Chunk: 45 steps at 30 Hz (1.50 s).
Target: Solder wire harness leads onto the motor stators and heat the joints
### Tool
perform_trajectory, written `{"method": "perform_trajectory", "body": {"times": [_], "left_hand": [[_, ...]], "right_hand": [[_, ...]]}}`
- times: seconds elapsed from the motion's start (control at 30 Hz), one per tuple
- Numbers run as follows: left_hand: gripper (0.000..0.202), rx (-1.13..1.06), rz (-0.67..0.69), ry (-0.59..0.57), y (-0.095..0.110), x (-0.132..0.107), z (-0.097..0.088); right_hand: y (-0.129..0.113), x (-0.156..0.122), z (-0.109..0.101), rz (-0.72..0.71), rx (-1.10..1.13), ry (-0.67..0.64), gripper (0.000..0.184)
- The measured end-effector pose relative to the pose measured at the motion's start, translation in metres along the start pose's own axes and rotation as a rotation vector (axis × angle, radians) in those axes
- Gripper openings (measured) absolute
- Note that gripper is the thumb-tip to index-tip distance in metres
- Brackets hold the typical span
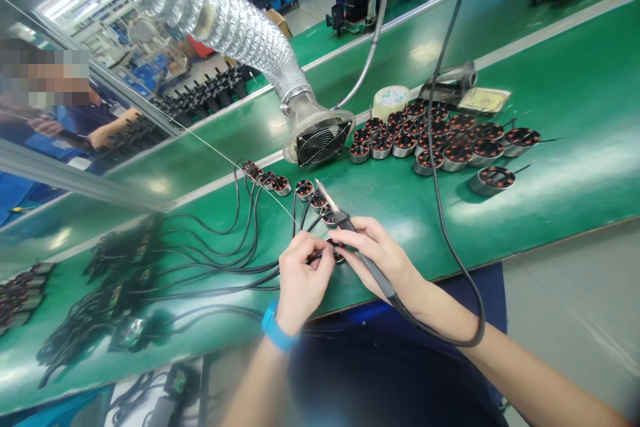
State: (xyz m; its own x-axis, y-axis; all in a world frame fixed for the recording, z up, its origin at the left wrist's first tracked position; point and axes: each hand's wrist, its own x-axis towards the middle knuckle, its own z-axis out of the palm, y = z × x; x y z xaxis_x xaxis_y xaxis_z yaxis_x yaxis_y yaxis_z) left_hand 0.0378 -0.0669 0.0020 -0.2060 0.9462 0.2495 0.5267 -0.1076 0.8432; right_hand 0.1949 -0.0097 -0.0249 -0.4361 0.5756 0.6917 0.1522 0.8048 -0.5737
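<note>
My right hand [380, 257] grips a soldering iron [345, 219] by its black handle, with the metal tip pointing away from me and its dark cord trailing past my wrist. My left hand [304, 273], with a blue wristband [278, 327] on its wrist, pinches the end of a black cable [315, 256]. Both hands sit close together over a small round motor stator [336, 255] with copper windings, which they partly hide. A thin solder wire [260, 190] runs down toward the fingers of my left hand.
A green workbench [565, 80] holds a cluster of several wireless stators [425, 137] and a row of wired ones [280, 185] with black cables. A silver-ducted fume extractor fan [320, 140] stands beside them. A glass panel at left reflects a person [65, 127].
</note>
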Motion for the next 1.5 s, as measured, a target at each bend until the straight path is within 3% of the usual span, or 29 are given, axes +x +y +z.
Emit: {"method": "perform_trajectory", "body": {"times": [0.27,0.53,0.77,0.97,1.13,1.27,1.37,1.5], "left_hand": [[0.012,0.037,0.053,-0.023,0.002,-0.005,-0.004],[0.013,0.155,0.215,-0.091,-0.001,-0.006,-0.012],[0.019,0.356,0.318,-0.170,-0.006,-0.002,-0.012],[0.022,0.332,0.266,-0.132,-0.004,0.001,-0.008],[0.024,0.337,0.212,-0.125,-0.001,0.006,-0.007],[0.022,0.321,0.193,-0.158,0.001,0.008,-0.009],[0.022,0.306,0.181,-0.160,0.002,0.008,-0.009],[0.023,0.274,0.148,-0.149,0.001,0.008,-0.008]], "right_hand": [[0.004,-0.004,0.003,0.005,0.018,-0.119,0.047],[-0.003,-0.001,-0.001,-0.015,-0.027,-0.063,0.041],[0.000,-0.003,-0.002,-0.030,-0.050,-0.109,0.041],[0.001,0.001,-0.001,-0.040,-0.046,-0.121,0.042],[0.003,0.001,-0.001,-0.003,-0.050,0.052,0.039],[-0.004,0.001,-0.013,0.069,-0.082,0.226,0.031],[-0.007,-0.007,-0.022,0.161,-0.098,0.296,0.016],[-0.007,-0.021,-0.024,0.175,-0.103,0.377,0.021]]}}
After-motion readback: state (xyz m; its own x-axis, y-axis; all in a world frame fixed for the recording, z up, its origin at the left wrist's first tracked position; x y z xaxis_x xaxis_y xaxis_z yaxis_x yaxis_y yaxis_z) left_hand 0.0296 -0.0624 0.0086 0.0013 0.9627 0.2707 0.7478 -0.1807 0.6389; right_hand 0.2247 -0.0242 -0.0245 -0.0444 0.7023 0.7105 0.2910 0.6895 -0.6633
